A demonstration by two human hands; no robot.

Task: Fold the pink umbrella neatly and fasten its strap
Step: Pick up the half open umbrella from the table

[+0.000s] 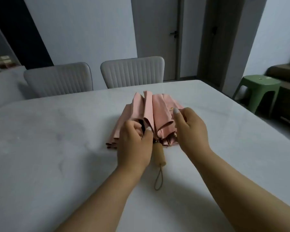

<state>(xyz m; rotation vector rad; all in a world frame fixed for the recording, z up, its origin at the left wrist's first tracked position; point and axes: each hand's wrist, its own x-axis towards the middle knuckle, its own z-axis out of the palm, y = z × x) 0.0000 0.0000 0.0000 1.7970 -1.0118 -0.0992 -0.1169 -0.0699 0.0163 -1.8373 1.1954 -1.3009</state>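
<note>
The pink umbrella [153, 111] lies collapsed on the white table [57, 148], canopy end away from me, its loose panels fanned out in folds. Its tan wooden handle [159, 154] points toward me, with a brown cord loop [158, 179] trailing on the table. My left hand [134, 144] pinches a pink fold near the ribs, just left of the handle. My right hand [190, 129] grips the right-side panels, thumb up beside a small gold snap [171, 108] on the fabric. The strap itself is not clearly visible.
Two grey ribbed chairs [132, 71] stand against the table's far edge. A green plastic stool [258, 91] stands to the right of the table, with a dark cabinet [288, 104] behind it. A closed door [157, 36] is in the back wall.
</note>
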